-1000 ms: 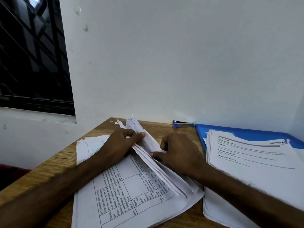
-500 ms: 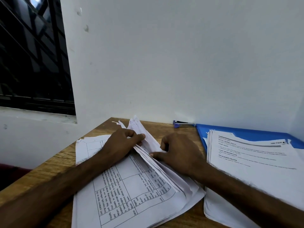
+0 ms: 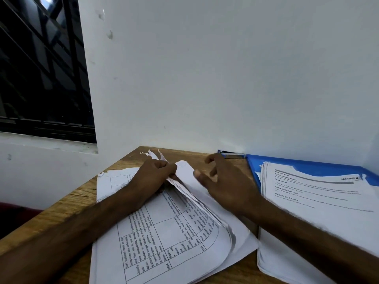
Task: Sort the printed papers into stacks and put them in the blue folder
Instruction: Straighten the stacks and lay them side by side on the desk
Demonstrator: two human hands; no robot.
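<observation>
A stack of printed papers (image 3: 164, 238) with a table on the top sheet lies on the wooden desk in front of me. My left hand (image 3: 152, 179) pinches the folded-up far edges of several sheets near the stack's top. My right hand (image 3: 225, 183) hovers just right of it over the turned sheets, fingers spread and loosely bent, holding nothing. To the right, a second stack of printed papers (image 3: 320, 203) lies on the open blue folder (image 3: 307, 166), which sits against the wall.
A blue stapler (image 3: 231, 155) lies by the wall behind my right hand. The wooden desk (image 3: 67, 206) ends at its left edge near a barred window (image 3: 41, 68). White walls close the back and the right corner.
My right hand has lifted off the turned sheets and opened its fingers. The left hand keeps its pinch and the held sheets now bend over more to the right.
</observation>
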